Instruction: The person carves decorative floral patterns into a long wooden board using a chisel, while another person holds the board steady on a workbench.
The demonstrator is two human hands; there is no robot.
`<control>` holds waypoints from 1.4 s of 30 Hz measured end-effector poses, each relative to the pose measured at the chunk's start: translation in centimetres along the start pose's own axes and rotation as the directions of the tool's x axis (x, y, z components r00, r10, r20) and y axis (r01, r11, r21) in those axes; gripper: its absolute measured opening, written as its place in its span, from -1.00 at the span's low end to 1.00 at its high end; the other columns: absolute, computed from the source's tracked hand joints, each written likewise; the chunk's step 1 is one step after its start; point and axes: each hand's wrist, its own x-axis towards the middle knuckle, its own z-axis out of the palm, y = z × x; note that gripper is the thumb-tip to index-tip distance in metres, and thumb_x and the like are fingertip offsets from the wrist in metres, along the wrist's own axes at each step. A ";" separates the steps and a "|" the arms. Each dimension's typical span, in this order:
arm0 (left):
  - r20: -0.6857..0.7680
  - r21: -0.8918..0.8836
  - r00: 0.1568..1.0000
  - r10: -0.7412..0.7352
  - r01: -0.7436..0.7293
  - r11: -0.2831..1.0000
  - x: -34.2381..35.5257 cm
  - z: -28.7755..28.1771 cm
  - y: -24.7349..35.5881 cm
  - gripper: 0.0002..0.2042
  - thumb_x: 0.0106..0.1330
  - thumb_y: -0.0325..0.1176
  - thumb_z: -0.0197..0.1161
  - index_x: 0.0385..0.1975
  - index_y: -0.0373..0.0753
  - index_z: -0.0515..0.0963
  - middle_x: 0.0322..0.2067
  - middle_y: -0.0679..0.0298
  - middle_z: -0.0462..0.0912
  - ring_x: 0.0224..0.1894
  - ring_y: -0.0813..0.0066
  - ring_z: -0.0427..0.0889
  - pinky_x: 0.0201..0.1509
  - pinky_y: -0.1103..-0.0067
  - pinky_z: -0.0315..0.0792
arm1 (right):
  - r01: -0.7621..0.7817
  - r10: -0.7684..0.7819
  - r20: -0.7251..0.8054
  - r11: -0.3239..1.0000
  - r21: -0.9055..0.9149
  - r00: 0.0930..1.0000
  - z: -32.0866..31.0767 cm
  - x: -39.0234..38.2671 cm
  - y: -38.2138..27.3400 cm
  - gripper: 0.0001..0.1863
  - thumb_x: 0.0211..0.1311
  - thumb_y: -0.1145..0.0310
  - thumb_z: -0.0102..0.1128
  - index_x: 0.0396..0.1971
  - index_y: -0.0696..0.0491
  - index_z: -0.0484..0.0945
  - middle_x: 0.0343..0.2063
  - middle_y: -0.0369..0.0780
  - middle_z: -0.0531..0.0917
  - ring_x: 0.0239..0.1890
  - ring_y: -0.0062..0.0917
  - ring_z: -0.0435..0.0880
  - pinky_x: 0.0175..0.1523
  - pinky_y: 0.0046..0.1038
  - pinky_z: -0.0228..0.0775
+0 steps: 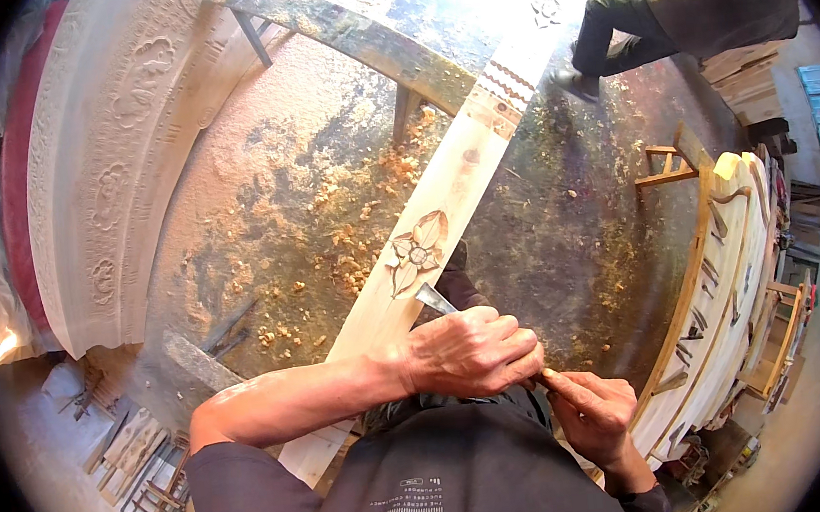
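While the chisel [436, 299] is gripped in the left hand [477, 351], its rear end is grasped by the right hand [594, 410]; its tip is positioned near the flower [418, 252] carved on the board [369, 320].

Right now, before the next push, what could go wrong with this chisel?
The chisel points toward the carved flower, so a slip might gouge a petal.
The left grip is closed near the bare metal, with the right grip at the rear end; if the left slid forward, fingers could get cut.
Shavings litter the floor beside the board, so footing may be poor.
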 end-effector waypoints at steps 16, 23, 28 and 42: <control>0.005 -0.068 1.000 -0.021 0.021 0.997 0.1 -0.1 -0.2 -0.79 0.31 -0.28 0.39 -0.14 -0.21 0.65 -0.40 0.41 0.47 -0.38 0.53 0.58 -0.36 0.52 0.43 | 0.014 -0.015 -0.011 0.999 -0.031 1.000 0.3 -0.2 0.2 -0.52 0.06 0.73 0.56 0.05 0.10 0.87 -0.33 -0.10 0.86 -0.45 -0.38 0.86 -0.38 -0.44 0.65; 0.009 -0.080 1.000 -0.028 0.028 0.996 0.3 -0.3 -0.3 -0.80 0.36 -0.22 0.37 -0.20 -0.19 0.62 -0.38 0.36 0.50 -0.35 0.48 0.62 -0.35 0.49 0.47 | -0.028 0.028 -0.006 0.999 -0.037 1.000 -0.1 0.3 -0.1 -0.59 0.10 0.73 0.52 -0.03 0.13 0.89 -0.31 -0.13 0.89 -0.45 -0.41 0.86 -0.35 -0.46 0.63; 0.003 -0.080 0.999 -0.043 0.043 0.996 0.5 -0.4 -0.3 -0.79 0.36 -0.21 0.37 -0.18 -0.19 0.61 -0.37 0.36 0.52 -0.33 0.48 0.62 -0.32 0.49 0.48 | -0.009 0.010 0.023 0.998 -0.059 1.000 -0.6 0.8 0.1 -0.60 0.10 0.73 0.53 -0.03 0.11 0.89 -0.31 -0.14 0.89 -0.45 -0.42 0.85 -0.36 -0.47 0.62; -0.051 -0.104 0.993 -0.104 0.098 0.990 0.5 -0.1 -0.5 -0.83 0.35 -0.29 0.41 -0.22 -0.21 0.64 -0.41 0.37 0.48 -0.40 0.47 0.58 -0.38 0.49 0.42 | 0.040 -0.037 0.054 0.998 -0.055 0.998 -1.2 2.6 0.4 -0.63 0.10 0.72 0.52 -0.06 0.12 0.89 -0.37 -0.13 0.87 -0.49 -0.40 0.85 -0.40 -0.45 0.60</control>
